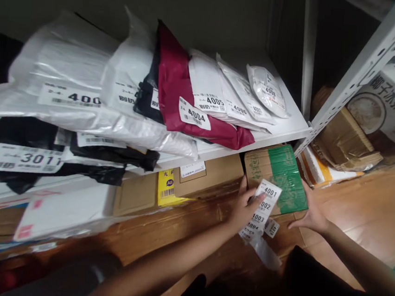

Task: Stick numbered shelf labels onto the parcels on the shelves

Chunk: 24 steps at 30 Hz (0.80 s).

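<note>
My left hand (242,209) is closed with the thumb on a strip of printed number labels (265,203), reading 4001, 4002, 4003 and on down. Its fingers also reach the left side of a cardboard box (257,165) with wide green tape (287,182). Against the right side of that box, my right hand (312,212) grips with thumb and fingers apart around the corner. The box sits at floor level under the shelf's right end. Below the box hangs a small loose label (271,227) marked 4019, and the strip's pale tail (266,252) trails downward.
On the white shelf (287,124) lie several labelled parcel bags, among them a maroon bag (176,78) and a white bag (267,92). Underneath are a brown carton (212,175) and a yellow package (167,189). A perforated metal post (357,84) rises at the right, near an open carton (345,134).
</note>
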Each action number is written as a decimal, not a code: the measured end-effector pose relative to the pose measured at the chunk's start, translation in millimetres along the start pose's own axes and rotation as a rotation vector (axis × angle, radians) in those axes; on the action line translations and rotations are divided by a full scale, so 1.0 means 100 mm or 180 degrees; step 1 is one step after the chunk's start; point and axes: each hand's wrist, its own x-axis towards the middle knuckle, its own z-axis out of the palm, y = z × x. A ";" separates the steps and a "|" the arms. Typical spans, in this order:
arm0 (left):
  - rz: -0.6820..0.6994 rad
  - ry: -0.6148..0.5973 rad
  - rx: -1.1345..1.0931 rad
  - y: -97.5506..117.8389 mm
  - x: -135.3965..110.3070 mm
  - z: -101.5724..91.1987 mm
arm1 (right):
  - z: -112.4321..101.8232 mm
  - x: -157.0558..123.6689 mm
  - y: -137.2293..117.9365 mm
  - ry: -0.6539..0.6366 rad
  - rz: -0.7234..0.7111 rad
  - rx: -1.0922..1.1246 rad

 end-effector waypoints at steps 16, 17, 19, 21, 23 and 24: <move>0.0380 -0.1026 0.0648 0.06 -0.77 -0.22 | 0.29 1.15 0.02 -0.0090 0.0032 0.0526; 0.0347 -0.1207 0.0614 0.02 -0.77 -0.20 | 0.29 1.20 0.01 -0.0119 0.0009 0.0500; 0.0301 -0.1554 0.0581 -0.05 -0.78 -0.15 | 0.28 1.25 -0.01 -0.0131 0.0030 0.0500; 0.0282 -0.1783 0.0585 -0.12 -0.83 -0.10 | 0.28 1.25 -0.04 -0.0104 0.0106 0.0540; 0.0267 -0.1924 0.0548 -0.20 -0.89 -0.05 | 0.28 1.24 -0.07 -0.0020 0.0126 0.0487; 0.0257 -0.1988 0.0512 -0.24 -0.92 -0.04 | 0.28 1.24 -0.09 0.0022 0.0104 0.0441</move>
